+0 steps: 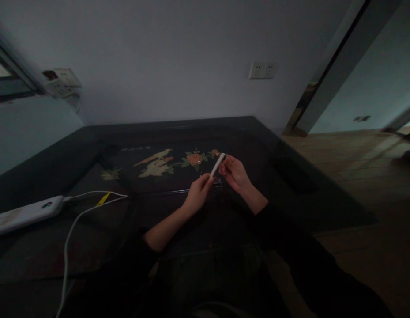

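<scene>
Both hands meet above a dark table (291,176) with a painted panel of birds (156,163) and a flower (194,158). The left hand (196,193) closes its fingertips around the lower end of a slim white stick (217,165); the remaining fingers curl loosely beneath. The right hand (236,173) pinches the stick's upper end, where a small dark tip shows just above the fingertips. The stick runs tilted between the two grips, lower end toward the left hand, upper end toward the right, clear of the tabletop. What the stick is cannot be told in the dim light. The flower lies just beyond the left fingers, the birds farther to their left. Well apart from both hands, at the far left, a white power bank (24,213) rests on the table with white cables (72,229) trailing toward the near edge. Wall sockets (262,70) sit beyond the right fingers.
</scene>
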### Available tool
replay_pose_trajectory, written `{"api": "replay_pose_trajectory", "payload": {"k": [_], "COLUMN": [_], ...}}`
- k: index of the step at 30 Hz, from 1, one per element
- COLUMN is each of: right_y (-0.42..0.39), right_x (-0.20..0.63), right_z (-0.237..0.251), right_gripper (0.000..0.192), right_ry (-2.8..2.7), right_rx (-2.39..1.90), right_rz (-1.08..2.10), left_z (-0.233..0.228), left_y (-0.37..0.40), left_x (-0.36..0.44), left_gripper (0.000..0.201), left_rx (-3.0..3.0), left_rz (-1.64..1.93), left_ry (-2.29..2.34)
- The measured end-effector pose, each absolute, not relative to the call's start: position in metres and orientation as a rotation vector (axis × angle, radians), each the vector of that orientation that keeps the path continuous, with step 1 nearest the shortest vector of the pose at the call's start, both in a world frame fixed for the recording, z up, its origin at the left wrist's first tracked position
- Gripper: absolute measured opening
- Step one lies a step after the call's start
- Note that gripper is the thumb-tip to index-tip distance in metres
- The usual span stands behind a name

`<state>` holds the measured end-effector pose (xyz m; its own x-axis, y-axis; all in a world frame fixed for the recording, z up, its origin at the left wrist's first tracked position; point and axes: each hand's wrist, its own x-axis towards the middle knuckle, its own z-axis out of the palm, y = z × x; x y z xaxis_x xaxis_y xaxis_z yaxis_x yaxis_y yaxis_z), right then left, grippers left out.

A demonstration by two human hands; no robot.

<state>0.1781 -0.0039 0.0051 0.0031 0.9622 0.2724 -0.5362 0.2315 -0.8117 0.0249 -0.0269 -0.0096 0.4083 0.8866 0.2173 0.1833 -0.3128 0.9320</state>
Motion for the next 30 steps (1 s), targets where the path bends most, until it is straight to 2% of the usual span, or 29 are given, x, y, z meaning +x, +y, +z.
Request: {"api": "replay_pose_trajectory", "payload": {"k": [30], "right_y": [-0.005], "right_x": [0.179], "right_z": [0.006], "right_gripper": [0.036], "right_ry": [-1.018], "right_rx": [-0.612], "right_rz": [1.247], "left_z": [-0.01], "left_y": [-0.016], "left_x": [0.022], "left_gripper": [0.029], "left_rx": [1.686], "left_rz": [0.989], "left_ry": [0.911]}}
